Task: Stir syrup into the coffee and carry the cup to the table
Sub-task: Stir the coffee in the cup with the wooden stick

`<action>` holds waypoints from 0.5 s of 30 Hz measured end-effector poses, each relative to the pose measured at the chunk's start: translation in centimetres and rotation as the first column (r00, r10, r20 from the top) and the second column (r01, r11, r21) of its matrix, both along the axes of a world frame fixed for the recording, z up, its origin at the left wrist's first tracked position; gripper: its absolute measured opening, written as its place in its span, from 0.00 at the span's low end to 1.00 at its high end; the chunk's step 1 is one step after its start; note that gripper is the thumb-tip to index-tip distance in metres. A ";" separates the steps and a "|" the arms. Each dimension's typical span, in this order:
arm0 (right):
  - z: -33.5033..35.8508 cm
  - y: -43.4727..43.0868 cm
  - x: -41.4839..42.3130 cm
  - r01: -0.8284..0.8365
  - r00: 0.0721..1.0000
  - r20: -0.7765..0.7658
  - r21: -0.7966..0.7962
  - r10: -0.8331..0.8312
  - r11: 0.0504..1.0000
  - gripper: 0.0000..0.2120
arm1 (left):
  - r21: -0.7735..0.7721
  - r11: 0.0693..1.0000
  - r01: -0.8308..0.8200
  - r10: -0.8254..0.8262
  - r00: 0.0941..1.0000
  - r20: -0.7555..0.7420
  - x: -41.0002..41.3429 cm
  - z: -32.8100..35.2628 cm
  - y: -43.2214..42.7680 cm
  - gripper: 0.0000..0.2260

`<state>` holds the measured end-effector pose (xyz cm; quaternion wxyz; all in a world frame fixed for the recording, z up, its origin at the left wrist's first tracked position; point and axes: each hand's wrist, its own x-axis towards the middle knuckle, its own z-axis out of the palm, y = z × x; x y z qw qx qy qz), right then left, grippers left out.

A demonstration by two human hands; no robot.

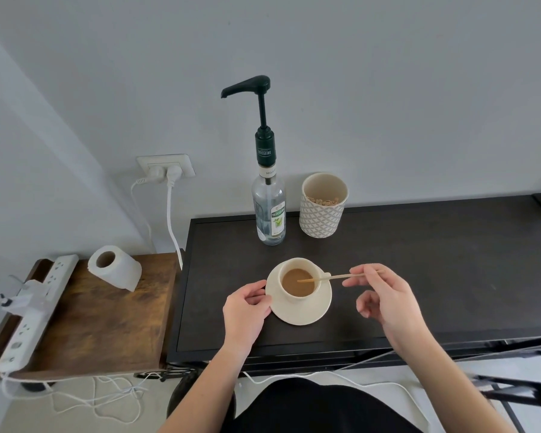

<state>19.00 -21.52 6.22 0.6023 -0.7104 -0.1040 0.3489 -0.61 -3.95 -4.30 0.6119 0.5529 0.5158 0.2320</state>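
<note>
A cream cup (297, 295) of milky coffee stands on a cream saucer (306, 317) on the dark counter (419, 276). My right hand (384, 298) pinches a thin wooden stir stick (328, 278) whose tip lies in the coffee. My left hand (247, 307) grips the saucer's left rim. Behind the cup stands a clear syrup bottle (270, 210) with a dark green pump, its spout pointing left.
A patterned holder (322, 210) with more wooden sticks stands right of the bottle. A lower wooden side table (107, 323) on the left carries a toilet roll (114, 270) and a white power strip (35, 310). White cables hang to the floor. The wall is close behind.
</note>
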 end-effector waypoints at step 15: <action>-1.8 -1.2 -0.7 0.081 0.972 -0.228 0.076 -0.062 0.994 0.13 | -0.001 1.000 -0.009 0.009 1.000 0.009 0.2 -0.2 0.0 0.16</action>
